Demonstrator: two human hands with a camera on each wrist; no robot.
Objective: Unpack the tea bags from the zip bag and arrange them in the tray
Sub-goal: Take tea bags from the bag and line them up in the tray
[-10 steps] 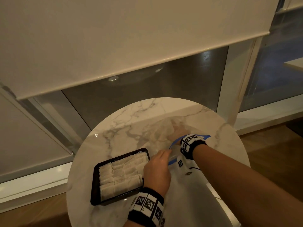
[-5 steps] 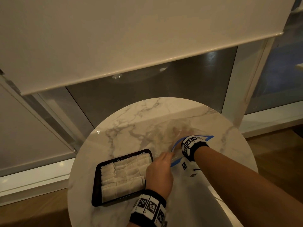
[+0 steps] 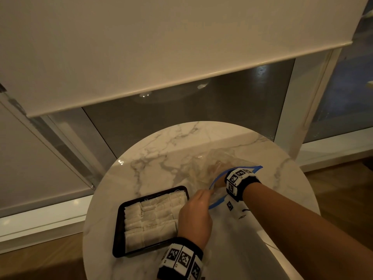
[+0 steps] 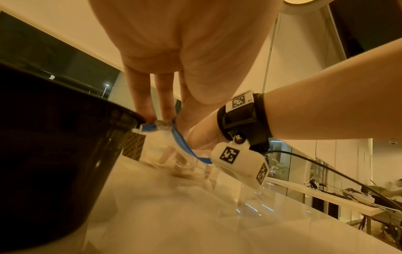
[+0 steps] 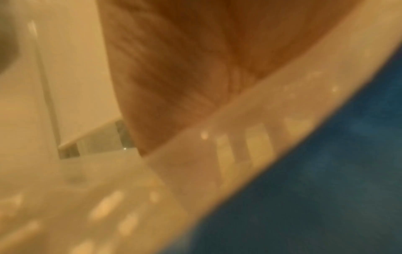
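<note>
Left hand point(image 3: 194, 217) pinches the zip bag point(image 3: 214, 164) rim (blue); right hand point(image 3: 219, 174) inside, grip unclear.

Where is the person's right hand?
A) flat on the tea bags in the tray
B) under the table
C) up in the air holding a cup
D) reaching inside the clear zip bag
D: in the head view the right hand is past the blue zip edge, inside the clear zip bag, while the left hand holds the bag's mouth open.
</note>
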